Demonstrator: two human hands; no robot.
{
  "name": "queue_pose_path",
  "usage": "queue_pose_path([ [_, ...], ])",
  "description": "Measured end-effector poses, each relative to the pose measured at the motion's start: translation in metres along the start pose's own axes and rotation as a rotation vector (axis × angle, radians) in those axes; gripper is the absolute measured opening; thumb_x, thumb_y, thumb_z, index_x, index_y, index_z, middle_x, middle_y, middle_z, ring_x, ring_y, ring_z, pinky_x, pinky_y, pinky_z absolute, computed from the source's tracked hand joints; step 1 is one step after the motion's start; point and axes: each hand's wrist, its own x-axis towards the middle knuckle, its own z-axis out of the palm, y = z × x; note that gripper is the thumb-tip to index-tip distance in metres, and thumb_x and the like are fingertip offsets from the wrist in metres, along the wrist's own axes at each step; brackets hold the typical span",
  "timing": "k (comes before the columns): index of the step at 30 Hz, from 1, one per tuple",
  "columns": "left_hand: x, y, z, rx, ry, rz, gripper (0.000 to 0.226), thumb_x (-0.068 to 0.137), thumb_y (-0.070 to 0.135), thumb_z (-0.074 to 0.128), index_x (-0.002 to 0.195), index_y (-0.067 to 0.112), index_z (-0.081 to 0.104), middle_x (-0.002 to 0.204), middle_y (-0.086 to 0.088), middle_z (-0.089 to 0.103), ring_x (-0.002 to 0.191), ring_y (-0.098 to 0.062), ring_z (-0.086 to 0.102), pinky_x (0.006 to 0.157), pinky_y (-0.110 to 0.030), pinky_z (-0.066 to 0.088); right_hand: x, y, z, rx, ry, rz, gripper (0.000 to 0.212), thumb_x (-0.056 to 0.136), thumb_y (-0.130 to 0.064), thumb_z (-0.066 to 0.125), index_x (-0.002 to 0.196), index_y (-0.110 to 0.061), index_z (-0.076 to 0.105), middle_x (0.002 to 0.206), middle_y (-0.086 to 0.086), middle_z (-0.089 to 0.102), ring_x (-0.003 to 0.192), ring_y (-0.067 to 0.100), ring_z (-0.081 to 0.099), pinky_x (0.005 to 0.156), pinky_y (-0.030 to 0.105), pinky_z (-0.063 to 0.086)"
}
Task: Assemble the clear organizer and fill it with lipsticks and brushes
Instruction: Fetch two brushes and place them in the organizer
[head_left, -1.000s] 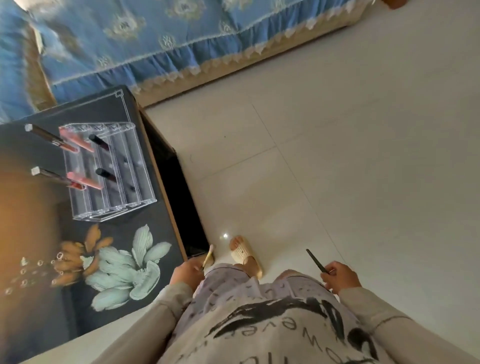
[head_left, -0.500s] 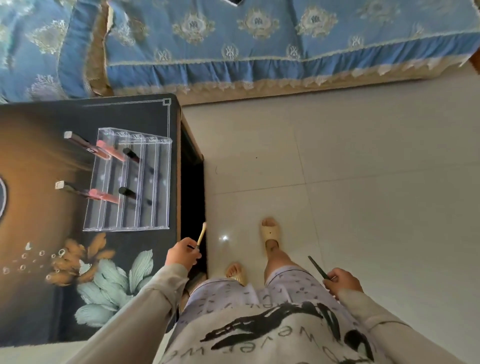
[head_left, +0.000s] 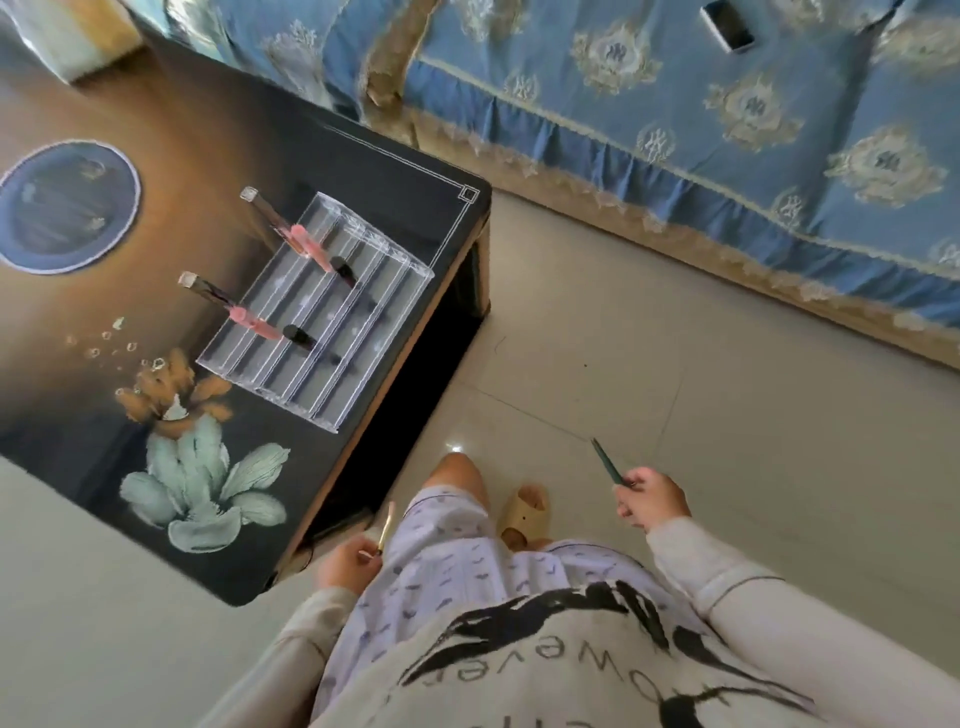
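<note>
Your left hand (head_left: 347, 564) dropped beside thigh, gripping cream-handled brush (head_left: 386, 525); right hand (head_left: 652, 499) grips slim dark brush (head_left: 607, 462). Clear organizer (head_left: 317, 306) unchanged; both brushes yet to slot.

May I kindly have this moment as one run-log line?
left hand: holds pale brush | right hand: holds dark stick | organizer: on table, lipsticks inside | held items: not placed

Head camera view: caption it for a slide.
Left hand holds a pale brush, right hand a dark brush, near the clear organizer.
</note>
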Motion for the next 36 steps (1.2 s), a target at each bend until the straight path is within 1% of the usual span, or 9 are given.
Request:
queue_pose_path([
  [3,0.004,0.01,-0.002,-0.094,0.036,-0.055,0.038,0.085,0.001,0.052,0.056,0.023,0.042,0.055,0.005,0.048,0.055,-0.016,0.045,0.048,-0.018,0.03,0.018,-0.026,-0.004,-0.099,-0.049,-0.057,0.019,0.084,-0.004,0.058,0.102,0.003,0.061,0.064,0.007,0.057,0.048,0.011,0.049,0.041,0.008,0.038],
  [5,0.011,0.018,-0.007,-0.121,0.039,-0.065,0.039,0.086,0.001,0.052,0.057,0.025,0.042,0.056,0.006,0.048,0.051,-0.009,0.043,0.048,-0.018,0.031,0.029,-0.044,-0.004,-0.161,-0.077,-0.083,0.019,0.085,-0.005,0.058,0.102,0.003,0.06,0.07,0.009,0.059,0.05,0.012,0.05,0.046,0.013,0.039],
  [12,0.052,0.064,-0.056,-0.15,0.094,-0.025,0.012,0.086,0.007,0.051,0.08,0.017,0.055,0.077,-0.005,0.057,0.072,-0.023,0.054,0.071,-0.031,0.048,0.057,-0.106,-0.005,-0.318,-0.122,-0.15,0.005,0.085,-0.003,0.057,0.087,-0.006,0.053,0.08,0.013,0.059,0.058,0.022,0.053,0.05,0.019,0.039],
  [15,0.071,0.085,-0.081,-0.215,0.122,0.01,0.016,0.085,0.008,0.053,0.095,0.011,0.065,0.085,-0.011,0.064,0.077,-0.025,0.059,0.082,-0.033,0.052,0.069,-0.126,-0.004,-0.395,-0.115,-0.137,0.006,0.085,-0.002,0.058,0.091,0.001,0.057,0.08,0.014,0.059,0.059,0.021,0.053,0.046,0.016,0.041],
  [21,0.088,0.095,-0.113,-0.06,0.128,0.095,0.025,0.089,0.012,0.047,0.11,0.015,0.061,0.111,-0.012,0.067,0.102,-0.03,0.062,0.084,-0.031,0.048,0.084,-0.182,0.002,-0.552,-0.116,-0.154,0.024,0.086,-0.008,0.059,0.107,0.003,0.061,0.111,0.019,0.066,0.1,0.03,0.061,0.084,0.029,0.045],
  [25,0.085,0.082,-0.111,-0.042,0.113,0.048,0.026,0.089,0.016,0.046,0.111,0.018,0.06,0.113,-0.012,0.066,0.101,-0.029,0.062,0.083,-0.03,0.048,0.092,-0.216,0.01,-0.6,-0.146,-0.241,0.02,0.083,-0.006,0.06,0.101,0.002,0.062,0.103,0.02,0.067,0.079,0.023,0.055,0.072,0.025,0.039],
  [28,0.08,0.066,-0.098,-0.139,0.094,-0.051,0.023,0.088,0.016,0.048,0.107,0.017,0.061,0.11,-0.011,0.067,0.093,-0.026,0.061,0.081,-0.029,0.049,0.098,-0.24,0.019,-0.629,-0.195,-0.303,0.005,0.083,-0.002,0.058,0.088,-0.003,0.057,0.086,0.017,0.062,0.069,0.024,0.053,0.066,0.027,0.041],
  [31,0.073,0.056,-0.08,-0.263,0.091,-0.131,0.022,0.087,0.012,0.05,0.105,0.011,0.063,0.108,-0.012,0.068,0.1,-0.027,0.062,0.082,-0.028,0.047,0.106,-0.26,0.027,-0.698,-0.254,-0.373,0.009,0.084,0.0,0.057,0.084,-0.007,0.052,0.078,0.014,0.057,0.057,0.023,0.052,0.051,0.021,0.042],
  [36,0.057,0.054,-0.05,-0.383,0.099,-0.248,0.013,0.086,0.007,0.051,0.084,0.019,0.057,0.107,-0.014,0.069,0.1,-0.03,0.062,0.082,-0.03,0.047,0.121,-0.293,0.037,-0.857,-0.348,-0.481,0.01,0.084,0.0,0.057,0.086,-0.007,0.05,0.077,0.013,0.057,0.049,0.014,0.049,0.039,0.011,0.037],
])
